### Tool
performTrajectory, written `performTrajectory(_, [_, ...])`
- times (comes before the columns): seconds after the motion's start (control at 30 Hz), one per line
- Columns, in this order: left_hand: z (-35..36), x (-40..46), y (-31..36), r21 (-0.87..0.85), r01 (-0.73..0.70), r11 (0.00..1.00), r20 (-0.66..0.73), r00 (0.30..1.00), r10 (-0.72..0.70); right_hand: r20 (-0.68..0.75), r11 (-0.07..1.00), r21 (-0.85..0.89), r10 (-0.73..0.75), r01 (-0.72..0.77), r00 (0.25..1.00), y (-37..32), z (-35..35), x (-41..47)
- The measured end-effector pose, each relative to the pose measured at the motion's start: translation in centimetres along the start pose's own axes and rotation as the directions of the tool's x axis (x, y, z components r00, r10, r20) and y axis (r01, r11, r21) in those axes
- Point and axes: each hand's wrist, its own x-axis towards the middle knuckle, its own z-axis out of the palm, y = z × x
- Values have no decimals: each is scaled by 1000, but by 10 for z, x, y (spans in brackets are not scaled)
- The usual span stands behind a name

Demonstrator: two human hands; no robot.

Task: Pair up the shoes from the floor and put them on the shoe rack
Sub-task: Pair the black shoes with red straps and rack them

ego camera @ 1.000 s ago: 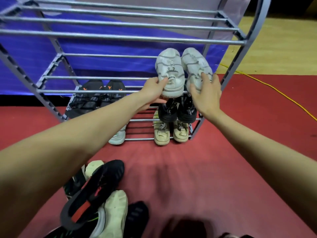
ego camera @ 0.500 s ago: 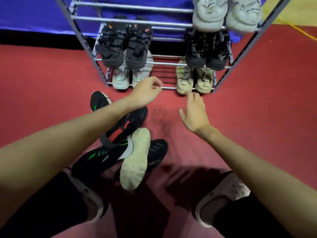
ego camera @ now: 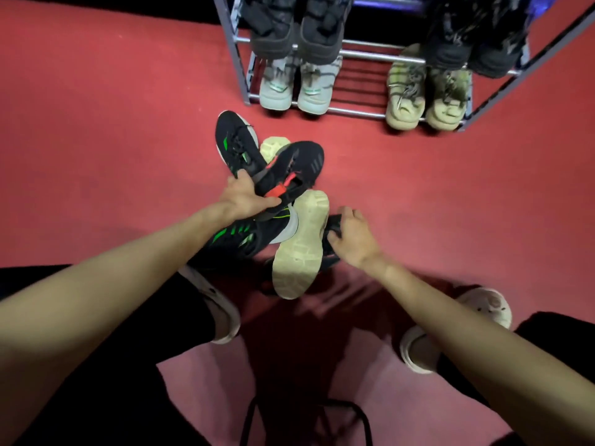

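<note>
Shoe pile (ego camera: 277, 201) on the red carpet (ego camera: 96, 130), just in front of the rack (ego camera: 357, 111): black trainers with green stripes, one black shoe with an orange-red lining (ego camera: 286, 175), and a shoe lying sole-up, its pale tread (ego camera: 301, 249) showing. Rack's bottom tier holds a grey pair (ego camera: 294, 88) and a beige pair (ego camera: 426, 98); the tier above holds two dark pairs.

Left hand (ego camera: 246, 196) grips the heel opening of the orange-lined shoe, thumb over the collar, arm stretched forward. Right hand (ego camera: 349, 236) sits at the pile's right edge, fingers curled onto a black shoe (ego camera: 331, 225) half hidden under the pale sole; whether it fully grips cannot be told.
</note>
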Motion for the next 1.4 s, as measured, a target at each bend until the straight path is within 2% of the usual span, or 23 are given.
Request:
performTrajectory(0.1, [7,5,-10,-87,16,996,37,999,-13,48,987,89,126,-130,991,-3,26,0])
performTrajectory(0.2, [10,13,-17,-162,17,987,15,1000,-15,123,958,102,257,-269,959,-1,47,-2])
performTrajectory(0.3, [11,19,-25,-287,27,958,9,1000,-26,156,921,144,341,-363,927,2,62,0])
performTrajectory(0.43, [15,22,-37,-338,34,941,19,999,-30,200,838,297,415,-458,888,0,71,4])
performTrajectory(0.53, [15,22,-39,-403,49,914,18,999,-45,200,774,414,435,-478,878,-3,74,6])
performTrajectory(0.6, [13,23,-39,-443,64,894,10,998,-67,175,733,521,410,-437,895,-5,69,9])
performTrajectory(0.7, [8,22,-39,-480,79,874,19,997,-80,-17,751,591,377,-295,926,-11,42,18])
performTrajectory(0.77, [7,21,-39,-534,104,839,51,995,-91,-176,854,473,335,-219,926,-12,23,20])
performTrajectory(0.83, [9,18,-36,-617,133,776,81,991,-105,-277,979,164,167,-124,946,-6,10,16])
performTrajectory(0.9, [11,15,-34,-652,143,745,90,990,-111,-319,991,-119,24,-65,948,8,-1,12])
performTrajectory(1.0, [14,12,-35,-663,140,735,105,990,-94,-372,928,-350,-15,-125,928,35,-14,24])
performTrajectory(1.13, [22,7,-41,-636,131,761,133,989,-59,-336,861,-458,62,-221,940,74,-10,41])
performTrajectory(1.27, [32,-1,-41,-627,154,764,177,983,-53,-282,845,-444,183,-297,942,91,25,34])
performTrajectory(1.4, [32,-2,-46,-677,203,707,224,972,-65,-291,914,-249,244,-319,925,63,65,17])
